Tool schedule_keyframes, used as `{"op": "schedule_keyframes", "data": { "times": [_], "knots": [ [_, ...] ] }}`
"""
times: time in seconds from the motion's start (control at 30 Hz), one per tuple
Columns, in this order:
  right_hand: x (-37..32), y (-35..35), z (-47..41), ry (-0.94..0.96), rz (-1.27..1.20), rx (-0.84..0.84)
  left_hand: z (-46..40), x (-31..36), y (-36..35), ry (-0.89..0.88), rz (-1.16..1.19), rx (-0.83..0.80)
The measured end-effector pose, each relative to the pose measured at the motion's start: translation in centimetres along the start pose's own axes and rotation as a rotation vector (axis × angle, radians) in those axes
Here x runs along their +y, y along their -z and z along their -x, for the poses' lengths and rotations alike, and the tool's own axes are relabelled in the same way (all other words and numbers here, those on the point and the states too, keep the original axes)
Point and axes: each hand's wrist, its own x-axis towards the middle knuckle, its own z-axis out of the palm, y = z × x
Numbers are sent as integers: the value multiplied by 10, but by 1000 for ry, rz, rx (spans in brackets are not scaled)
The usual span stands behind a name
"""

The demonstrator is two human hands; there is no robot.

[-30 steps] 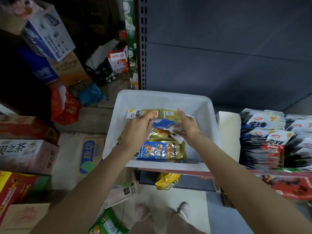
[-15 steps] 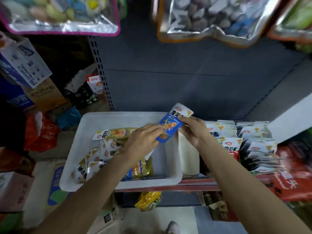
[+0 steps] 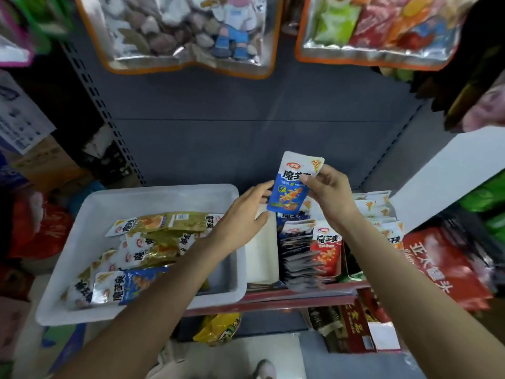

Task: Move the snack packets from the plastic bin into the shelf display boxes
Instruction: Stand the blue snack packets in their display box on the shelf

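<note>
My right hand (image 3: 329,198) pinches a blue and white snack packet (image 3: 293,184) upright above the shelf display boxes. My left hand (image 3: 243,214) hovers just left of the packet with straight fingers, its fingertips at the packet's left edge. The white plastic bin (image 3: 90,209) sits on the shelf at the left and holds several gold, white and blue packets (image 3: 153,242). A display box with red-fronted packets (image 3: 326,250) stands below my right hand, and an open white box (image 3: 261,258) sits between it and the bin.
Large bags of snacks (image 3: 185,31) hang overhead against the grey shelf back panel (image 3: 246,110). Further packets (image 3: 382,214) fill boxes at the right, next to a red carton (image 3: 442,266). Cartons are stacked at the left. A yellow bag (image 3: 218,328) lies on the lower shelf.
The blue packet has come out of the bin and risen upright to the right, above the display boxes. My left hand has let go of it. The view has tilted up and right.
</note>
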Motion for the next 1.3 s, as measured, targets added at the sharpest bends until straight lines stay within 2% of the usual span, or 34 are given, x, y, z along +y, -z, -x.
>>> {"op": "schedule_keyframes", "data": {
  "times": [0.23, 0.37, 0.63, 0.83, 0.93, 1.07, 1.17, 1.3],
  "knots": [
    [22, 16, 4, 15, 337, -9, 0, 13, -9, 117, 134, 64],
    [24, 24, 7, 71, 437, 43, 2, 20, -11, 126, 175, 75],
    [29, 28, 10, 117, 575, 37, -2, 29, -22, 112, 178, 85],
    [35, 29, 9, 107, 657, 82, -3, 37, -25, 47, 75, 250],
    [39, 31, 12, 144, 780, 67, -2, 37, -27, 12, -76, 205],
    [33, 31, 12, 231, 778, 46, 1, 33, -30, 55, -216, 144],
    [35, 30, 11, 275, 928, -32, -3, 33, -30, 55, -305, 121],
    [41, 29, 10, 252, 1083, -66, -9, 33, -34, 94, -413, 3]
  ]
}}
